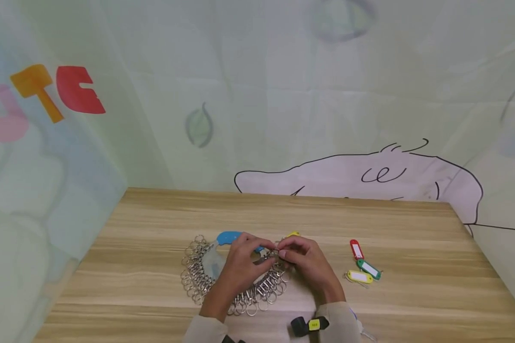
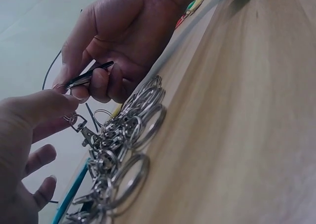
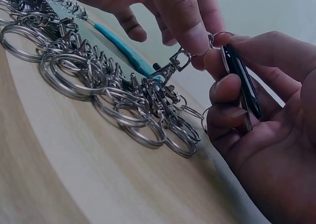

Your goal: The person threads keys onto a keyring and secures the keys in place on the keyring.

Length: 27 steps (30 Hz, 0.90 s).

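Note:
At the middle of the table my left hand (image 1: pixel 242 264) and right hand (image 1: pixel 306 259) meet at the fingertips. The left thumb and forefinger pinch a small metal ring, and a swivel clasp (image 3: pixel 174 67) hangs just below them. My right hand curls round a slim, glossy black piece (image 3: pixel 243 81) with a metal edge; its exact kind is unclear. The right thumb and forefinger pinch a thin wire ring (image 3: pixel 224 34) at its end. Beneath the hands lies a curved row of swivel clasps with split rings (image 1: pixel 193 271), on a loop with a blue handle (image 1: pixel 228 237).
Right of the hands lie a red key tag (image 1: pixel 356 249), a green key tag (image 1: pixel 369 269) and a yellow key tag (image 1: pixel 359 277). Another yellow piece (image 1: pixel 293 234) shows behind the right hand. The wooden table (image 1: pixel 420 295) meets a printed cloth backdrop (image 1: pixel 257 119).

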Each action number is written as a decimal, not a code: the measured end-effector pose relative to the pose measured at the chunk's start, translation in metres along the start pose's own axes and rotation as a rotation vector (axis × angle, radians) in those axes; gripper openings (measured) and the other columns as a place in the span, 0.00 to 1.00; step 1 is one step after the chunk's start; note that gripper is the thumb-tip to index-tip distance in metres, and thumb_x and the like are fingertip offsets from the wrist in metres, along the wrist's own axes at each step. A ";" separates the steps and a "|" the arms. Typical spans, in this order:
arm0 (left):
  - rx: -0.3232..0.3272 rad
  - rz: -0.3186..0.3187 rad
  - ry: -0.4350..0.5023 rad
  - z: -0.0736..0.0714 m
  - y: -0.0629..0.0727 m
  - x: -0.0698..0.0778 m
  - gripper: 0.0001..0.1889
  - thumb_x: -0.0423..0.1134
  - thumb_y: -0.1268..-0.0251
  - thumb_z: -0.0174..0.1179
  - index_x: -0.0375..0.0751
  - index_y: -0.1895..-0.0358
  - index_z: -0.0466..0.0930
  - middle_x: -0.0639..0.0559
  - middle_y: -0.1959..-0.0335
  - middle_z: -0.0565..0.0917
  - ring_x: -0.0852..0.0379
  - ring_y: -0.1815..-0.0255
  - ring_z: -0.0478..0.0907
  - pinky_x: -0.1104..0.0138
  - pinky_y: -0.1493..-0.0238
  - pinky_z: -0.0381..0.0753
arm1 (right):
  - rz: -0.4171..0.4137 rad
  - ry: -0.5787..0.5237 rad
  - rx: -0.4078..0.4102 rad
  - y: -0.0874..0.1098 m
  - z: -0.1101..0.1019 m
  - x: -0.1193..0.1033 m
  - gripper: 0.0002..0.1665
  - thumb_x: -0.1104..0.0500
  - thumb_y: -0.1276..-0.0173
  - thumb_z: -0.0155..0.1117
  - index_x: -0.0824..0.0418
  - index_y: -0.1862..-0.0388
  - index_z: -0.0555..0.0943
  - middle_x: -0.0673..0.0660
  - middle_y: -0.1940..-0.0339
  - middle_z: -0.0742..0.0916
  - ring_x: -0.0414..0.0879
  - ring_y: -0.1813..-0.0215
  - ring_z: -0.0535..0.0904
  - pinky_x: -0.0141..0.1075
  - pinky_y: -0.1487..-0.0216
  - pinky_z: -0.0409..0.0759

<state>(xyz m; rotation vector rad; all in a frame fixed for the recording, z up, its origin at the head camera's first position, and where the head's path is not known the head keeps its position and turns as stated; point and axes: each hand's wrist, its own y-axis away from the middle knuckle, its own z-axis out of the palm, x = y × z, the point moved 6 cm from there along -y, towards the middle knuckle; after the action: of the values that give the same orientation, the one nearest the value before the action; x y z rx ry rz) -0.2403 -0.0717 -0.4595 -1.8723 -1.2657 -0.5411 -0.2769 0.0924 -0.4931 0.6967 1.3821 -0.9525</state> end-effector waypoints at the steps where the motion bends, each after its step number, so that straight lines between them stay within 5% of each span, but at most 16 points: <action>1: 0.001 -0.004 0.003 0.000 0.000 0.000 0.14 0.38 0.46 0.78 0.52 0.56 0.88 0.54 0.61 0.81 0.51 0.56 0.72 0.59 0.57 0.69 | -0.002 -0.001 0.000 0.000 0.000 0.000 0.09 0.67 0.31 0.65 0.71 0.55 0.82 0.65 0.59 0.83 0.47 0.70 0.77 0.34 0.67 0.79; 27: -0.012 -0.023 -0.012 -0.001 0.001 -0.002 0.11 0.42 0.44 0.76 0.54 0.57 0.89 0.57 0.66 0.81 0.51 0.62 0.71 0.59 0.60 0.65 | -0.002 0.045 -0.002 0.001 0.001 -0.004 0.10 0.67 0.32 0.66 0.72 0.54 0.82 0.65 0.58 0.84 0.48 0.69 0.79 0.36 0.65 0.81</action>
<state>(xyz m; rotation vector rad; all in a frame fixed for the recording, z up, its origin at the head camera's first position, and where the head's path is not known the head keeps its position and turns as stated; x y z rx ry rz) -0.2404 -0.0738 -0.4603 -1.8752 -1.2955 -0.5513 -0.2756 0.0925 -0.4892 0.7193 1.4235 -0.9424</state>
